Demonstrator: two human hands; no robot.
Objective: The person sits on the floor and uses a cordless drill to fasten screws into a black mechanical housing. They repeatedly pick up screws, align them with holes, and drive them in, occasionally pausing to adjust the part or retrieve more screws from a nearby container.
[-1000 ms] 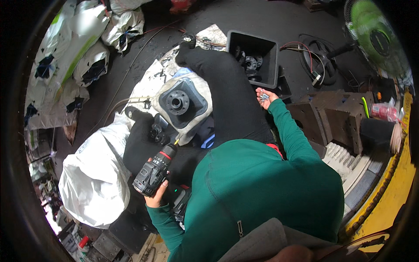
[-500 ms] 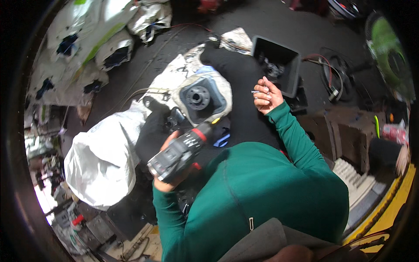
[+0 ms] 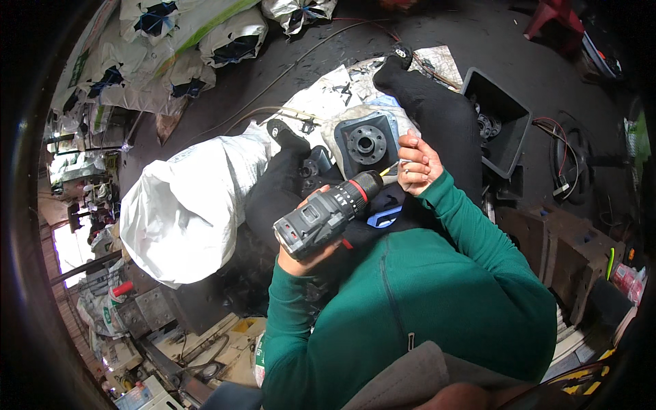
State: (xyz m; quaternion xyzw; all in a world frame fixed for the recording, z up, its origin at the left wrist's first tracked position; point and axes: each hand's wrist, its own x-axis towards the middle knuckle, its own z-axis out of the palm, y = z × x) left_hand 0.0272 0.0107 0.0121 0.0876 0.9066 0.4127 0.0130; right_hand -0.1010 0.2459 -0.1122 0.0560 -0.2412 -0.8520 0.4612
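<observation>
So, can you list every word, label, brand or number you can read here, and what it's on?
I don't copy out printed text, but here is where it stands:
Drill: pale characters just behind its red ring.
White-and-green package, lower edge: green marks, too small to read.
Left shoe: round pale emblem, too small to read.

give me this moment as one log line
left hand: gripping drill | right hand: at yellow bit | grey flanged part: beyond drill | white sack: left of drill
</observation>
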